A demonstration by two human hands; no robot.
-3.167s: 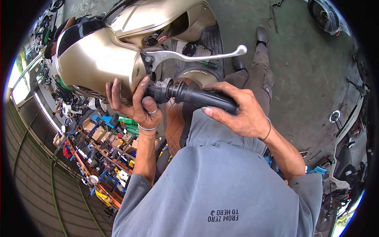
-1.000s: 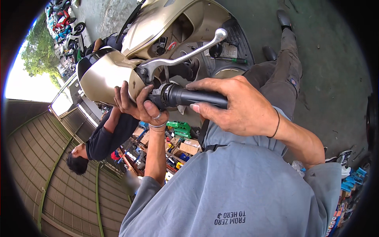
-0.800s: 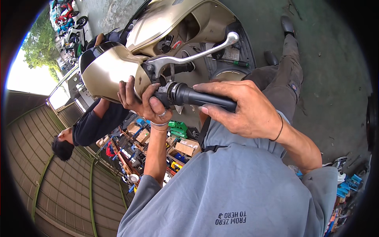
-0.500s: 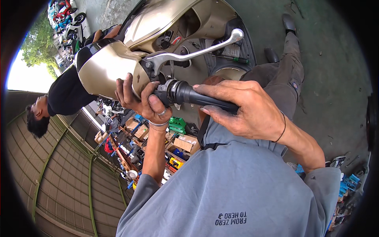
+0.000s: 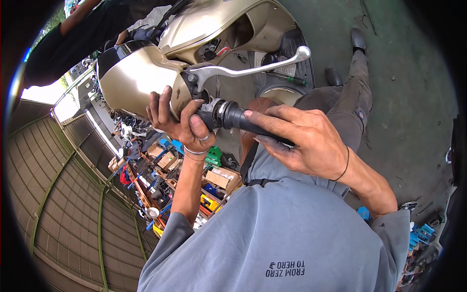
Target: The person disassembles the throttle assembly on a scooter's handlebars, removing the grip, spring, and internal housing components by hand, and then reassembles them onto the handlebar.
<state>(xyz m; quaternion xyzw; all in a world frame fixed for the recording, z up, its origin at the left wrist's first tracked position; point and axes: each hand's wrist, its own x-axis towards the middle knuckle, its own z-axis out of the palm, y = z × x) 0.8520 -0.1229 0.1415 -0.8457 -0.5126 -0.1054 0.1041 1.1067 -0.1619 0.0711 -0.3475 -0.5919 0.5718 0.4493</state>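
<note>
A black rubber handlebar grip (image 5: 237,118) sticks out from the scooter's gold handlebar cover (image 5: 138,80). My right hand (image 5: 311,141) is closed round its outer part, with the index finger lying along the top and the thumb below. My left hand (image 5: 187,124) wraps the black throttle housing (image 5: 206,114) at the grip's inner end, its other fingers resting against the gold cover. A silver brake lever (image 5: 253,70) runs above the grip and ends in a round knob. Dark smudges mark the fingers of both hands.
Beyond the lever stands the scooter's gold front body panel (image 5: 199,29), with a dark footboard to its right. A co-worker's dark sleeve (image 5: 48,53) is close at the upper left. Behind my left arm, shelves hold cardboard boxes (image 5: 219,177) and coloured bins.
The co-worker has come nearer and now fills the upper left corner. My view has shifted slightly. Both hands keep their hold, the right one's fingers a little shifted on the grip.
</note>
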